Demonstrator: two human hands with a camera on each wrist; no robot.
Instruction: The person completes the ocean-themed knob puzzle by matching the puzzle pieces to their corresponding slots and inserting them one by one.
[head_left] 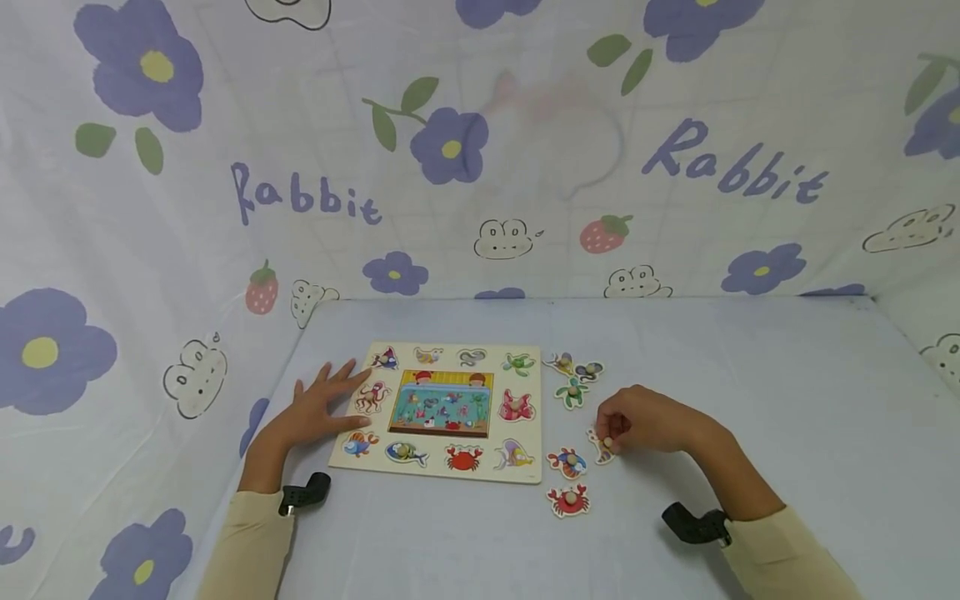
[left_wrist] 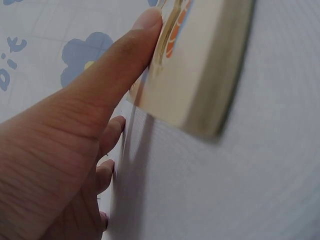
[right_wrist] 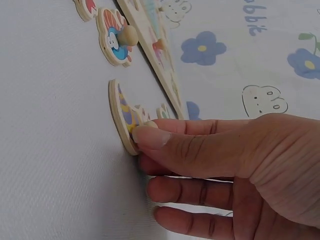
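My right hand [head_left: 648,421] pinches a wooden knob puzzle piece [right_wrist: 122,112] by its knob between thumb and fingers. Yellow and purple markings show on the piece, which stands tilted in the right wrist view, close over the table. The wooden sea-animal puzzle board [head_left: 442,462] lies flat to the left. With fingers spread, my left hand [head_left: 311,412] rests at the board's left edge, its thumb [left_wrist: 127,55] on the corner by an orange and blue picture. Knobs stand on a few fish and a starfish [head_left: 517,407] in the board.
Beside the board's right edge lie loose knobbed pieces: an orange and blue hermit crab [head_left: 566,464], a red crab [head_left: 568,502], a green turtle [head_left: 572,394] and others behind. A white cloth with flowers [head_left: 450,146] hangs behind and left of the table.
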